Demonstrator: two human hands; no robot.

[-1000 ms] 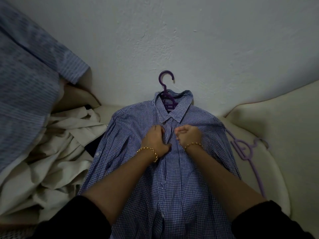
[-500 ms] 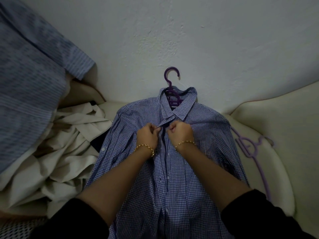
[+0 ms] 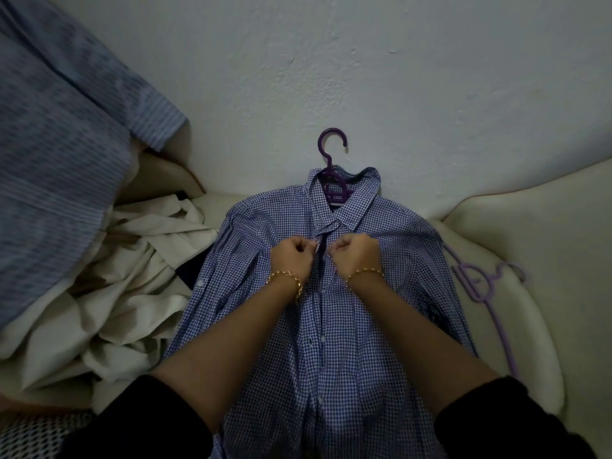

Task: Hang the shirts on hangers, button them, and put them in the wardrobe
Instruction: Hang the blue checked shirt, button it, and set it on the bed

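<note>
Left hand and right hand pinch the blue-checked cotton shirt below its far collar; a hard tug could skew the purple plastic hanger

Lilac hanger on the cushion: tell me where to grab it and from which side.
I'd pinch the lilac hanger at its neck, just below the hook, coming from above on the right. It lies flat on the cushion, hook pointing away from the checked shirt, whose sleeve meets its upper arm.

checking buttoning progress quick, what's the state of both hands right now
Left hand: closed, pinching the checked shirt at its front edge.
Right hand: closed, pinching the opposite front edge.
</note>
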